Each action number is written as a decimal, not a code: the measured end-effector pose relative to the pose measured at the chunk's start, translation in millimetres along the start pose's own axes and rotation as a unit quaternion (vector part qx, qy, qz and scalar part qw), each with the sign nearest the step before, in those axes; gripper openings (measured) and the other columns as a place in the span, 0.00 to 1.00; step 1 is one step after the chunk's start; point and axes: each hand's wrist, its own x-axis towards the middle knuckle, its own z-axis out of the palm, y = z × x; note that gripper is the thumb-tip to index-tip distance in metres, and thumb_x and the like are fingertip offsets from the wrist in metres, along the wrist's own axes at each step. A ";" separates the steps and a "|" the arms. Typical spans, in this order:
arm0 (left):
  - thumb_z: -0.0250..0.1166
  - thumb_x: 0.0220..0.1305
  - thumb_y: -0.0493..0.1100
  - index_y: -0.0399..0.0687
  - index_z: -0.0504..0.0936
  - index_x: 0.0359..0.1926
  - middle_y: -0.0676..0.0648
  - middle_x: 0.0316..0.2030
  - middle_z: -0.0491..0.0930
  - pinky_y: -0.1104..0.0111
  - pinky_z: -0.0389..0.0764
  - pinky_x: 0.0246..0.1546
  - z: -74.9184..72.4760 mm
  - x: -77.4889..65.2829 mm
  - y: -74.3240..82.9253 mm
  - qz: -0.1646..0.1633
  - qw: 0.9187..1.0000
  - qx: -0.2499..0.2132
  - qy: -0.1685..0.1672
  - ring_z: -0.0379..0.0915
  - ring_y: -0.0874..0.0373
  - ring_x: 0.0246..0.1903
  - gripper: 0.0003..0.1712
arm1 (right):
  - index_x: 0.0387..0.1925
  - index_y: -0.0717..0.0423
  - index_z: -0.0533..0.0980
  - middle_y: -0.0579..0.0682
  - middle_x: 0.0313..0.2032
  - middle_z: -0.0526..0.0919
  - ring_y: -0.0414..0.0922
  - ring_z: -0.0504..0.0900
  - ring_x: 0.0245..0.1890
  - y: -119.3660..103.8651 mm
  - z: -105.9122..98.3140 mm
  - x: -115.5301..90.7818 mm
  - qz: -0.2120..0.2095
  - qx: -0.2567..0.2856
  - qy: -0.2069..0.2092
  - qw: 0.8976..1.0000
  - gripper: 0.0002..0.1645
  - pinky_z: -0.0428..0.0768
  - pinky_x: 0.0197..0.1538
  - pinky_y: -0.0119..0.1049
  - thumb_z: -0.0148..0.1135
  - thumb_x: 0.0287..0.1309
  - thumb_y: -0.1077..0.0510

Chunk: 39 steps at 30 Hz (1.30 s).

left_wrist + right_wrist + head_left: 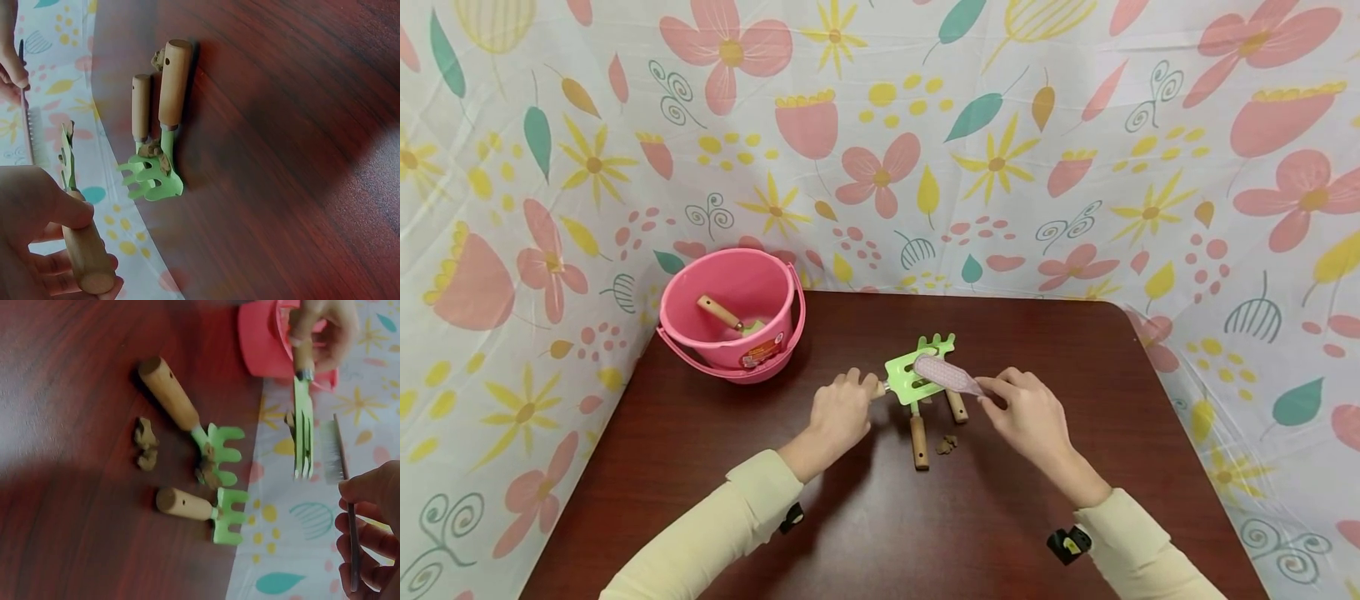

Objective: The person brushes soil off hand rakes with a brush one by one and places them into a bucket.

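My left hand (841,408) grips the wooden handle (90,256) of a small green garden fork (302,434), raised above the table, with a brown lump clinging to one face. My right hand (1026,412) pinches a pale pink brush (943,373) by its thin handle. In the right wrist view the brush's white bristles (330,453) face the fork's tines, close beside them. Under the fork lie two more green hand tools with wooden handles, one a small rake (231,515). Brown soil-like lumps (208,474) sit on the other tool's head.
Loose brown crumbs (946,444) lie on the dark wooden table (737,500) near the tool handles. At the back left stands a pink bucket (730,354) with a wooden-handled tool (718,311) inside. A flower-patterned curtain (880,217) borders the back and sides.
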 end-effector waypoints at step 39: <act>0.69 0.43 0.42 0.48 0.75 0.34 0.47 0.26 0.73 0.61 0.72 0.14 3.4 -3.4 -8.1 -0.011 1.000 -0.014 -0.005 0.73 0.53 0.23 0.15 | 0.36 0.52 0.84 0.47 0.27 0.80 0.45 0.72 0.23 26.3 -0.7 -12.9 0.041 -0.014 0.011 0.999 0.14 0.68 0.21 0.36 0.70 0.41 0.59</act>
